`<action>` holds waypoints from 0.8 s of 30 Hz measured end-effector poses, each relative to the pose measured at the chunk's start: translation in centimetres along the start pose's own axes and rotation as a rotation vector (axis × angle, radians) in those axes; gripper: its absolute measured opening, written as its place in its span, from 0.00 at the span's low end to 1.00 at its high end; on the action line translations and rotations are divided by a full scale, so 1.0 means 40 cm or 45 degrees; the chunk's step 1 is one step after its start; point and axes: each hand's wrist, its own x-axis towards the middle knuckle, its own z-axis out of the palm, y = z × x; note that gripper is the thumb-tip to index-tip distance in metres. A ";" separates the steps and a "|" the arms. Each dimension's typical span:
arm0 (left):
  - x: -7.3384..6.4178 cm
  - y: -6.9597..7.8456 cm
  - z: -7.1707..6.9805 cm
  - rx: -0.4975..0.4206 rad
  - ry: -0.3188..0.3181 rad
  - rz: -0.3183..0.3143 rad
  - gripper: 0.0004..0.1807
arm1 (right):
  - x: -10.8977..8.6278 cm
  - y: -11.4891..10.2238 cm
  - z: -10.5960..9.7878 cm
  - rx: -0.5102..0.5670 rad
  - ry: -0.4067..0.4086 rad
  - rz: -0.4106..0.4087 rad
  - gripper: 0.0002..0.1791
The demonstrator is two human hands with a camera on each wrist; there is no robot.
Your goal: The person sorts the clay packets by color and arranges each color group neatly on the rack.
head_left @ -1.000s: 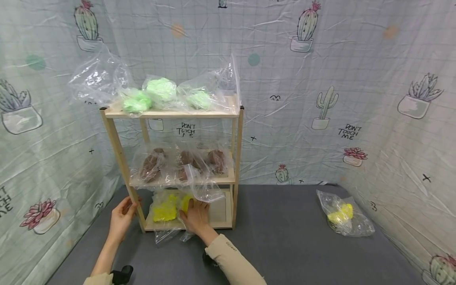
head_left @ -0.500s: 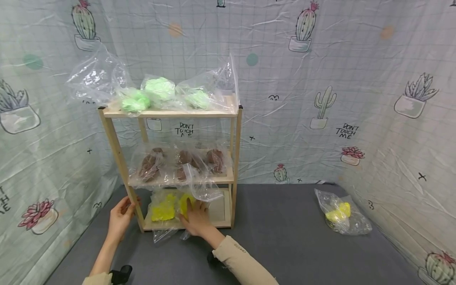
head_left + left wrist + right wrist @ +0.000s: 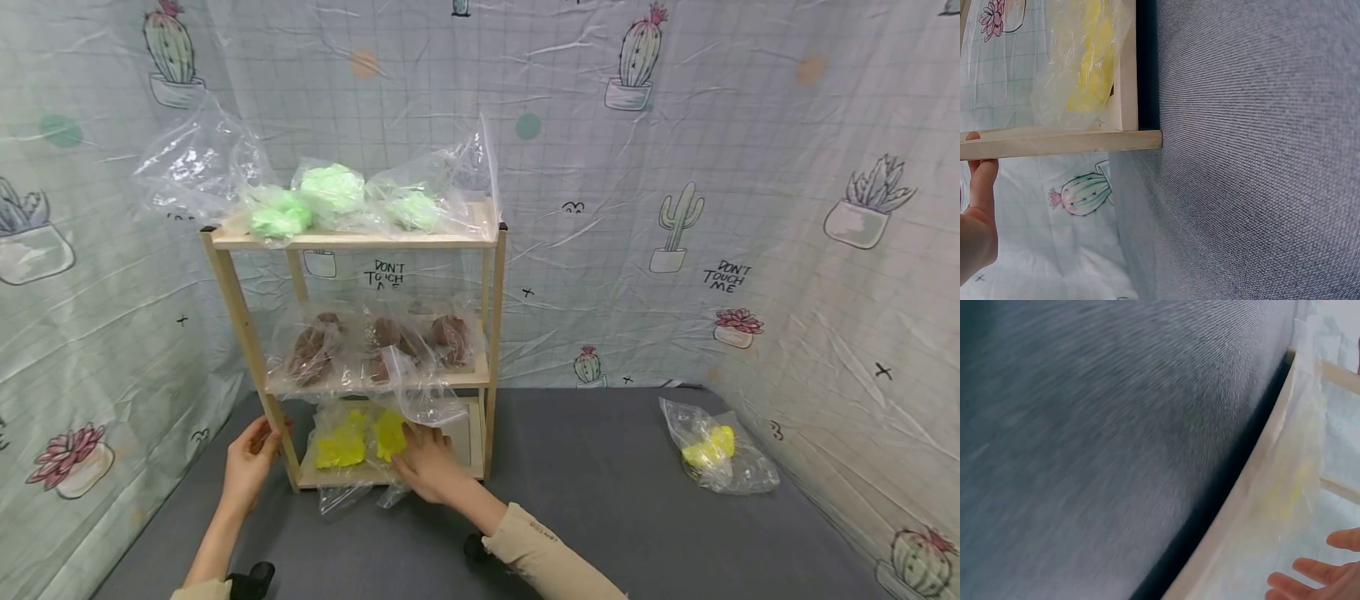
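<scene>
Grey tabletop (image 3: pixel 600 483), wooden rack (image 3: pixel 495 333) centre-left. Left hand (image 3: pixel 247 458) grips its front post; right hand (image 3: pixel 431 462), fingers spread, presses yellow bag (image 3: pixel 352 437). Spare bag (image 3: pixel 712 450) lower right.

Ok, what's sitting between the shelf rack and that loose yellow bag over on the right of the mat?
Nothing: in the head view only bare grey mat runs from the wooden rack to the loose yellow bag.

The head view looks forward and down from above at the whole wooden rack (image 3: pixel 352 333). Both wrist views sit close and low over the grey worktop (image 3: pixel 1260 156), sharing the rack's bottom shelf (image 3: pixel 1235 506) edge.
</scene>
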 end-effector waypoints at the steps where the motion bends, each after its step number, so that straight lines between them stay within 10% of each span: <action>1: 0.000 0.000 0.000 -0.001 -0.001 0.001 0.13 | -0.008 0.005 -0.007 0.017 -0.003 -0.009 0.31; 16: -0.002 0.000 0.002 0.048 0.012 -0.023 0.12 | -0.160 0.126 -0.151 -0.012 0.129 -0.295 0.23; 24: 0.000 -0.001 0.001 0.029 0.022 0.000 0.16 | -0.253 0.233 -0.199 -0.017 0.376 -0.374 0.18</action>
